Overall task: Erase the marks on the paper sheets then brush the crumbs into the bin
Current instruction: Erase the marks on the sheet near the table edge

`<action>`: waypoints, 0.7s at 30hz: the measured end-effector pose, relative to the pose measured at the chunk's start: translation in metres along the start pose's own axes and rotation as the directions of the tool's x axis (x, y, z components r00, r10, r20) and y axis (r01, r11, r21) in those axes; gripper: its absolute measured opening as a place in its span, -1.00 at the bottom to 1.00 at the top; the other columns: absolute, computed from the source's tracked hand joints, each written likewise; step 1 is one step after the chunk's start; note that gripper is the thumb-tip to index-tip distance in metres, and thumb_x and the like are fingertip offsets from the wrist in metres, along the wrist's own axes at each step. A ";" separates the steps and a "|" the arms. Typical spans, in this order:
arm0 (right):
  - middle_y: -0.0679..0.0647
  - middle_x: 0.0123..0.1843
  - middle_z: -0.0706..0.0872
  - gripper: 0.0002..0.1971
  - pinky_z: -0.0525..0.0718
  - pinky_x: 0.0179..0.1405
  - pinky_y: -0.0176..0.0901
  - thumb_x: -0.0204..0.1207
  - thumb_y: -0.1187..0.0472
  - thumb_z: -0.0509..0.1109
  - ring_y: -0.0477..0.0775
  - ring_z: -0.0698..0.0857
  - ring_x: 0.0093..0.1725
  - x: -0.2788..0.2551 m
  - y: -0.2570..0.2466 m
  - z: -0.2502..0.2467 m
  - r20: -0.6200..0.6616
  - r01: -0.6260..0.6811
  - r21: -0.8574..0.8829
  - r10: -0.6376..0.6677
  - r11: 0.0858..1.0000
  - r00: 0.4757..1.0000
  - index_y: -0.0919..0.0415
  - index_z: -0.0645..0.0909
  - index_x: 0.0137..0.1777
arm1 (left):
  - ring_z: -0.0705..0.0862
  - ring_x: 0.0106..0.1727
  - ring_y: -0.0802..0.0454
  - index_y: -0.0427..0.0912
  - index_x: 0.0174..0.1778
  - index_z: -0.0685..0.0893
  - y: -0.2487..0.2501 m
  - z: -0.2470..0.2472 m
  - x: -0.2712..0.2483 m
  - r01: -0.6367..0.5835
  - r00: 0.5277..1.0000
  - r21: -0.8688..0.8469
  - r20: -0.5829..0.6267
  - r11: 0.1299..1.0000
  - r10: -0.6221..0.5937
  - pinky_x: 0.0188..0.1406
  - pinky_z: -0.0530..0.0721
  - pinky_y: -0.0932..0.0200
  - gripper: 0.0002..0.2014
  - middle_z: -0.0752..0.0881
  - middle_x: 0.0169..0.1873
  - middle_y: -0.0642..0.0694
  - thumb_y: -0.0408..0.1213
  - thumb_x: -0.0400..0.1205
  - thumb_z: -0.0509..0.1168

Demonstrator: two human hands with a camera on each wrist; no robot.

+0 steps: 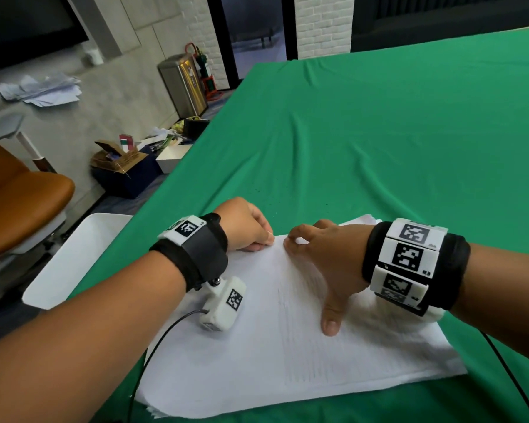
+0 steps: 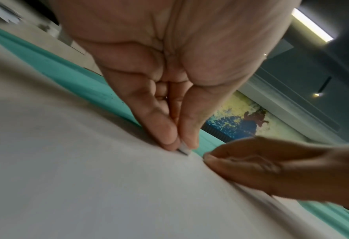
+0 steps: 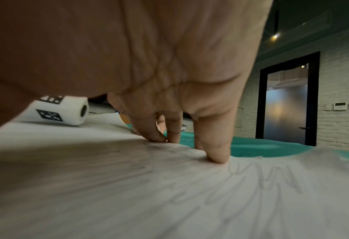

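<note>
L hand (image 1: pixel 248 224) pinches small white eraser (image 2: pixel 183 149) w/ thumb + fingers, tip on far edge of top paper sheet (image 1: pixel 272 331). R hand (image 1: pixel 327 254) spread flat, fingertips (image 3: pixel 218 155) pressing sheet just beside eraser. Faint pencil marks (image 3: pixel 271 181) on sheet. Stack on green table (image 1: pixel 379 132); white bin (image 1: pixel 74 257) at table's left edge.

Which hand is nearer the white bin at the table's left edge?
Left. The left hand pinches an eraser at the paper's far edge, on the white bin's side; the right hand presses the sheet farther right.
</note>
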State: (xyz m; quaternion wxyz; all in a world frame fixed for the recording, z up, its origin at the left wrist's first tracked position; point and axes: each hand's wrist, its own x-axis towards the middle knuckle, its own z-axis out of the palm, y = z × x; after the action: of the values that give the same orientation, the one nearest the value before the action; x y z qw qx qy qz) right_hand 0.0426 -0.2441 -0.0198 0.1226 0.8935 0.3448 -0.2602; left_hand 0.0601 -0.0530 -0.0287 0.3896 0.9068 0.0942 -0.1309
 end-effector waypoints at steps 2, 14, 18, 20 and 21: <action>-0.07 0.71 0.04 0.52 0.56 0.42 0.52 -0.04 -0.51 0.70 0.27 0.28 0.59 0.002 0.000 0.000 0.008 -0.013 0.020 0.012 1.000 1.000 0.04 -0.07 0.81 | 0.87 -0.23 -0.23 -0.31 -0.21 0.84 -0.008 0.004 -0.009 -0.034 0.999 0.069 0.011 0.997 0.034 0.00 0.87 -0.16 -0.94 0.86 -0.34 -0.26 -0.45 0.49 0.59; -0.10 0.69 0.02 0.58 0.54 0.39 0.62 -0.10 -0.53 0.70 0.26 0.26 0.60 0.005 0.001 0.004 0.002 -0.028 0.035 0.028 0.999 1.000 0.03 -0.11 0.81 | 0.79 -0.34 -0.04 -0.33 -0.21 0.84 -0.009 0.007 -0.019 -0.044 0.996 0.065 0.076 0.997 0.039 -0.07 0.88 -0.04 -0.95 0.86 -0.33 -0.26 -0.48 0.50 0.58; -0.10 0.71 0.03 0.56 0.54 0.41 0.56 -0.09 -0.53 0.69 0.25 0.26 0.61 0.004 0.002 0.003 0.010 -0.028 0.026 0.028 0.999 1.000 0.01 -0.10 0.81 | 0.81 -0.31 0.02 -0.35 -0.16 0.84 -0.013 0.008 -0.031 -0.040 0.987 0.046 0.159 0.998 0.032 -0.11 0.87 0.10 -0.94 0.87 -0.27 -0.28 -0.50 0.51 0.58; -0.11 0.72 0.02 0.56 0.54 0.43 0.53 -0.06 -0.54 0.68 0.24 0.24 0.63 0.003 0.001 0.003 0.015 -0.026 0.023 0.025 0.999 1.000 0.02 -0.13 0.82 | 0.80 -0.30 0.01 -0.38 -0.14 0.84 -0.008 0.005 -0.021 -0.032 0.995 0.007 0.092 0.999 0.031 -0.08 0.88 0.08 -0.92 0.86 -0.26 -0.28 -0.50 0.50 0.59; -0.11 0.72 0.01 0.56 0.54 0.44 0.52 -0.05 -0.55 0.67 0.24 0.24 0.63 0.003 0.001 0.003 0.009 -0.021 0.016 0.021 1.000 1.000 0.03 -0.13 0.82 | 0.80 -0.29 0.00 -0.39 -0.14 0.84 -0.005 0.003 -0.017 -0.028 0.997 -0.009 0.071 1.000 0.029 -0.07 0.88 0.06 -0.91 0.86 -0.26 -0.28 -0.50 0.50 0.60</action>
State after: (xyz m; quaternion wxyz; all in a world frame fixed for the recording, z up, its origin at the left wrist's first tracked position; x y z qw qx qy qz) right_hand 0.0439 -0.2444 -0.0241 0.1199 0.8968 0.3327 -0.2658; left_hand 0.0424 -0.0532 -0.0289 0.3981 0.9012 0.0679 -0.1571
